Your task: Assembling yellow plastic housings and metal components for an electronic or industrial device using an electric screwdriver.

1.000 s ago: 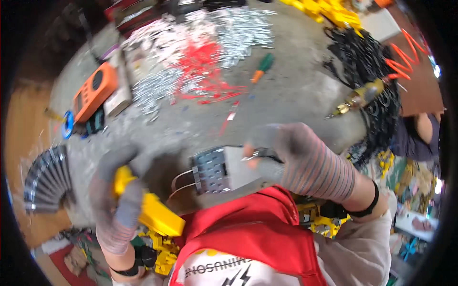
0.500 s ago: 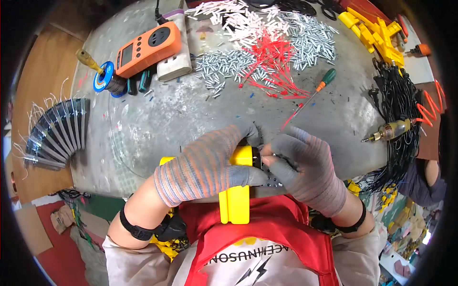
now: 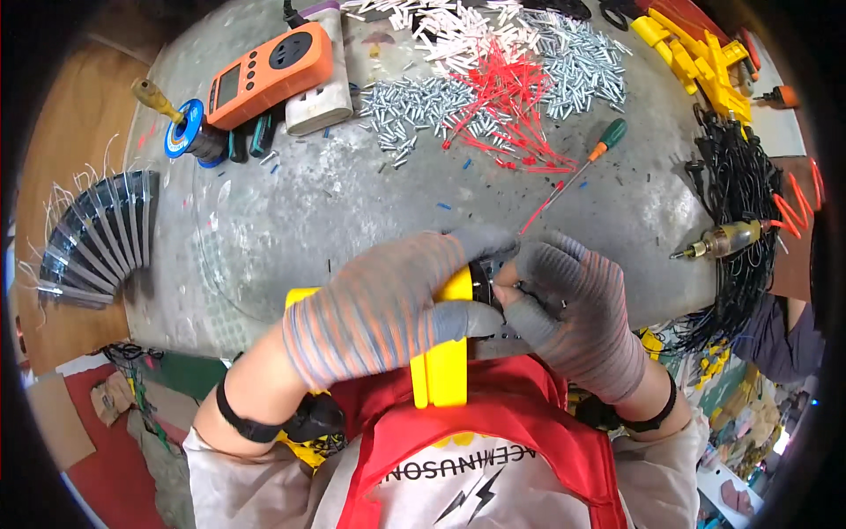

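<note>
My left hand [image 3: 374, 304], in a striped grey glove, is wrapped round a yellow plastic gun-shaped housing [image 3: 448, 370]. The housing lies at the table's near edge, its handle pointing toward my red apron. At its right end is a black part [image 3: 482, 284], between my left thumb and fingers. My right hand [image 3: 573, 309], gloved alike with bare fingertips, is closed in a pinch against that black end. What the pinch holds is too small to make out. Small dark bits show by the right fingers and on the table just below.
A green-handled screwdriver [image 3: 608, 137] lies beyond my right hand, near red-wired parts [image 3: 507, 84] and heaps of metal pins [image 3: 582, 66] and white sleeves [image 3: 441, 31]. An orange meter [image 3: 264, 84], solder reel [image 3: 189, 137], black cables [image 3: 736, 194] and a powered driver [image 3: 723, 240] lie around.
Both hands and the yellow housing have shifted slightly to the right. More of the black end shows between them. My right fingers stay pinched beside it.
</note>
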Available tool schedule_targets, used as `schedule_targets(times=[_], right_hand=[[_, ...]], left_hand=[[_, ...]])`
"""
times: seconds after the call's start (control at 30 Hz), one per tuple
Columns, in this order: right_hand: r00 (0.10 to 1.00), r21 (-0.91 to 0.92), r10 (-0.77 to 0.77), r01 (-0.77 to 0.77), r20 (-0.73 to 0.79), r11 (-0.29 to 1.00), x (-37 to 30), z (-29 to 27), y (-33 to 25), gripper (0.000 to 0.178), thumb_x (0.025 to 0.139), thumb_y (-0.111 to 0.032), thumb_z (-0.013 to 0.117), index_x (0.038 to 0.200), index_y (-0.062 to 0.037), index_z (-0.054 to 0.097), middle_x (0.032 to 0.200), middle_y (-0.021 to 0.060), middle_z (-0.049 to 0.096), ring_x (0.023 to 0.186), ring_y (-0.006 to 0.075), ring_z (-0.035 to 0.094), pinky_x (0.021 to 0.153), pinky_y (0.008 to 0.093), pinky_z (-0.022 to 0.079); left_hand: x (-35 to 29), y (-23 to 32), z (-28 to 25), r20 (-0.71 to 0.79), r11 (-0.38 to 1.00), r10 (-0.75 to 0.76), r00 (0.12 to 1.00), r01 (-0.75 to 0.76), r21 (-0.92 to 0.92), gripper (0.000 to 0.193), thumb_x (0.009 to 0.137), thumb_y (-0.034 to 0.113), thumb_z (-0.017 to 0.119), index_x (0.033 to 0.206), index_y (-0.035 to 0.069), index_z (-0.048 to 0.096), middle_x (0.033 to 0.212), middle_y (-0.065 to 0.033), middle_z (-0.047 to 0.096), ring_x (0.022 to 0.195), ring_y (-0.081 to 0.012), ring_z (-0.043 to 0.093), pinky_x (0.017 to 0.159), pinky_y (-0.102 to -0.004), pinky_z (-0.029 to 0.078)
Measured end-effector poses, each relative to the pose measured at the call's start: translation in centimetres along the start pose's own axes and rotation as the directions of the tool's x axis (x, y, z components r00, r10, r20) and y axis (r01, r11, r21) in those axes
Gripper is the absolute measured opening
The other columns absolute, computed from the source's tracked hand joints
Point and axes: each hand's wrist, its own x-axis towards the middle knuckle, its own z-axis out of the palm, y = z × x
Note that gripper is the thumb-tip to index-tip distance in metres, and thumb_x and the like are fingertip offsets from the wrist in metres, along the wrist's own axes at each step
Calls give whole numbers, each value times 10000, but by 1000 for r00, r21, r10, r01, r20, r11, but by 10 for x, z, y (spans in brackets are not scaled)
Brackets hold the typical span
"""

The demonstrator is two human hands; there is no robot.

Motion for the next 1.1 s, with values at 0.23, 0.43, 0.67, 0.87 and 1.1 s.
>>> schedule_targets(times=[0.23,0.43,0.67,0.87,1.1], right_hand=[[1000,32,8,-7,-12,999,0,-2,-3,123,750,8,707,812,-35,609,694,94,584,579,236,593,543,318,462],[986,-187,149,-133,73,973,-19,-23,-4,152,796,-109,702,859,-56,575,780,139,590,696,364,602,593,424,486],[980,-360,144,-85,139,929,-27,-34,-2,170,800,-166,689,909,-77,593,817,123,582,756,362,607,642,457,497],[988,-230,30,6,154,973,-24,-17,1,228,754,-123,689,974,-95,636,859,105,602,763,337,615,652,428,516],[976,-343,-138,188,167,920,-21,-14,7,257,725,-122,648,978,-81,646,907,81,602,794,289,610,633,404,529]], left_hand=[[2,-8,8,-40,985,91,995,-96,-144,546,812,352,680,1276,91,560,1060,-177,652,996,-384,613,862,-428,490],[2,2,-1,106,939,-95,990,125,-320,320,810,189,734,1068,24,641,993,-76,640,951,-166,602,865,-314,479],[3,2,6,121,862,-170,978,207,-463,263,836,203,719,1035,50,641,962,-36,632,937,-138,590,846,-306,477],[8,0,5,31,900,-130,991,132,-416,291,882,289,667,1040,47,630,963,-40,627,911,-141,594,850,-305,475],[8,5,8,28,836,-171,985,160,-525,325,882,320,676,1045,43,625,999,-43,615,947,-139,575,880,-312,460]])
